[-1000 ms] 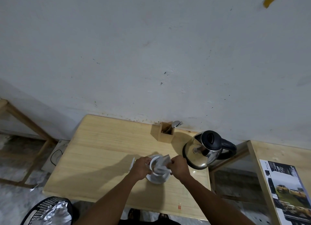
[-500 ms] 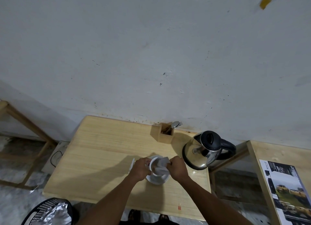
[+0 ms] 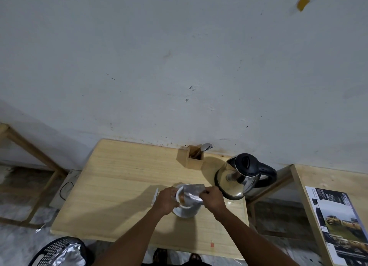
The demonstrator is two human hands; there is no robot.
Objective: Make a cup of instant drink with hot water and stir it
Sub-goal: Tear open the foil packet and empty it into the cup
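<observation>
Left hand (image 3: 166,200) curls around the left side of the cup (image 3: 182,198), which stands on a saucer (image 3: 185,212) left of the kettle (image 3: 242,175). Right hand (image 3: 213,198) pinches a silver sachet (image 3: 192,194), tilted over the cup. Sachet hides most of the cup's interior.

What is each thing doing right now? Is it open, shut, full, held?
Sachet: held by both hands, tipped over the cup.
Cup: upright on its saucer, brown powder inside.
Saucer: flat on the table, under the cup.
Kettle: upright, lid shut, untouched.
Cutlery holder: upright, spoon and fork inside.
Left hand: gripping the sachet by the cup.
Right hand: pinching the sachet.
</observation>
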